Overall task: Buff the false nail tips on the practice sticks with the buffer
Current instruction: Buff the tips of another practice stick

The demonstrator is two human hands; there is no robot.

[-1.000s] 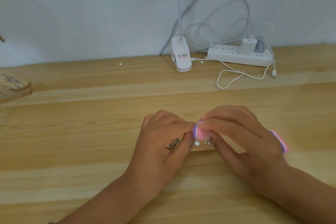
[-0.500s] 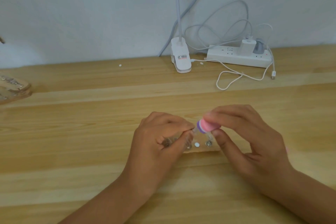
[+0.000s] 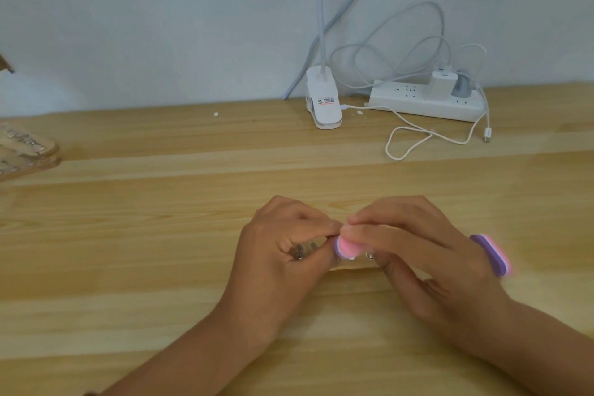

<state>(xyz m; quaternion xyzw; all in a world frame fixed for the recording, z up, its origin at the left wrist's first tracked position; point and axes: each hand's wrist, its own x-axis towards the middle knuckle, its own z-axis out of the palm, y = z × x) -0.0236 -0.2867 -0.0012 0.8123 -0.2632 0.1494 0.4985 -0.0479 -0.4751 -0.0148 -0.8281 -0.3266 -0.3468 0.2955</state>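
My right hand (image 3: pixel 418 254) grips a pink and purple buffer; its near end (image 3: pixel 347 246) shows between my hands and its far end (image 3: pixel 493 254) sticks out past my wrist. My left hand (image 3: pixel 283 254) pinches a clear practice stick (image 3: pixel 302 251) with its fingers curled round it. The buffer's near end lies over the nail tips by my left fingertips. A small wooden stand (image 3: pixel 360 265) with metal pins sits on the table under both hands, mostly hidden.
A wooden table (image 3: pixel 160 267) carries everything. At the back stand a white clip lamp base (image 3: pixel 323 106), a white power strip (image 3: pixel 424 103) with chargers, and a loose white cable (image 3: pixel 411 141). A wooden holder with clear sticks (image 3: pixel 22 151) lies at the far left edge.
The buffer has slid back to the right and down, so its far end shows past my right wrist again. My left hand has stayed in place on the stick.
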